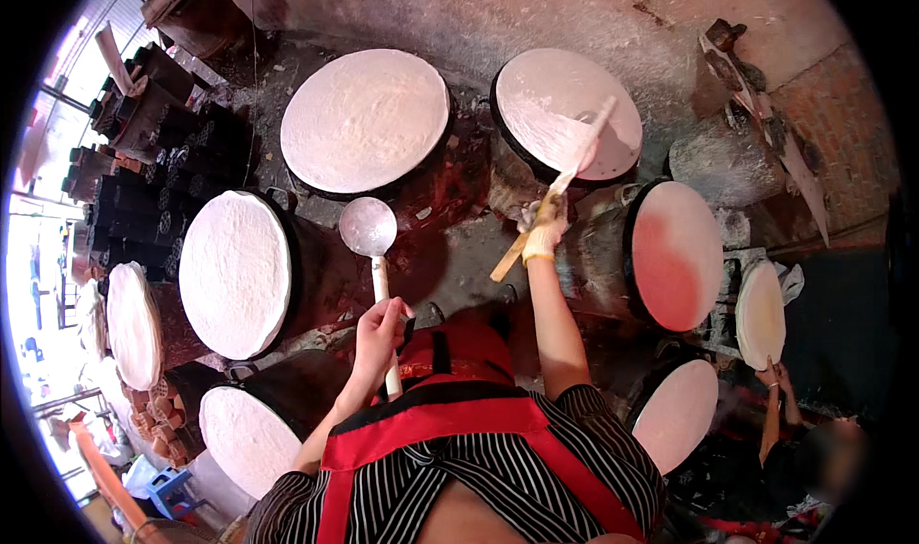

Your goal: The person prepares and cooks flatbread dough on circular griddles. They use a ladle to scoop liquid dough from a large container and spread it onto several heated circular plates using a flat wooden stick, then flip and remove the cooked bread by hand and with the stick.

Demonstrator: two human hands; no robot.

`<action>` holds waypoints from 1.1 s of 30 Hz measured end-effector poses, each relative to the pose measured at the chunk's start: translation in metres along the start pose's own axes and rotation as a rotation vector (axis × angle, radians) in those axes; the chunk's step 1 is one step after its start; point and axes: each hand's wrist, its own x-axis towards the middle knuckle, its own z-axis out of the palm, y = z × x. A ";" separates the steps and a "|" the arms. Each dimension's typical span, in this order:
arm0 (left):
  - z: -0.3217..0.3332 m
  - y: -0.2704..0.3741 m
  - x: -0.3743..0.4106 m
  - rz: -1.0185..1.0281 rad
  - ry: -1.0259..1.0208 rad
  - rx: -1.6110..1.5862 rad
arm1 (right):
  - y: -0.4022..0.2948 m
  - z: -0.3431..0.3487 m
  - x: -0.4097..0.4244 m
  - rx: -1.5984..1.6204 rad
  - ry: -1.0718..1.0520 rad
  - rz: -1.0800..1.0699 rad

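My left hand (382, 323), bare, grips the pale handle of a metal ladle (367, 226). The ladle's round bowl looks wet and points away from me, in front of a large white-topped round pan (366, 120). In a knitted glove with a yellow cuff, my right hand (543, 229) holds a long wooden stick (558, 188). Its far, white-coated end lies over the back right round pan (531, 84). Thick white paste covers part of that pan's left and lower side; the rest looks thinly coated. To the right, another pan (678, 257) shows a reddish patch beside white.
More white-topped pans (235, 274) stand on drum-like bases around me. Honeycomb coal briquettes (143, 206) are stacked at left, near a stack of round white sheets (134, 326) and a blue plastic stool (171, 490). At lower right, a co-worker's hands (774, 377) touch a pale round stack (761, 314).
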 end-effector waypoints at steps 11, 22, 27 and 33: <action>0.048 -0.006 0.010 0.028 -0.096 -0.045 | -0.048 -0.019 -0.045 -0.155 -0.103 0.280; 0.127 -0.014 0.032 -0.004 -0.162 -0.094 | -0.109 -0.042 -0.035 -0.354 -0.089 0.507; 0.160 -0.014 0.039 0.026 -0.144 -0.092 | -0.177 -0.053 -0.018 -0.478 -0.022 0.165; 0.192 -0.019 0.045 -0.011 -0.118 -0.085 | -0.198 -0.008 0.050 -0.577 0.214 -0.173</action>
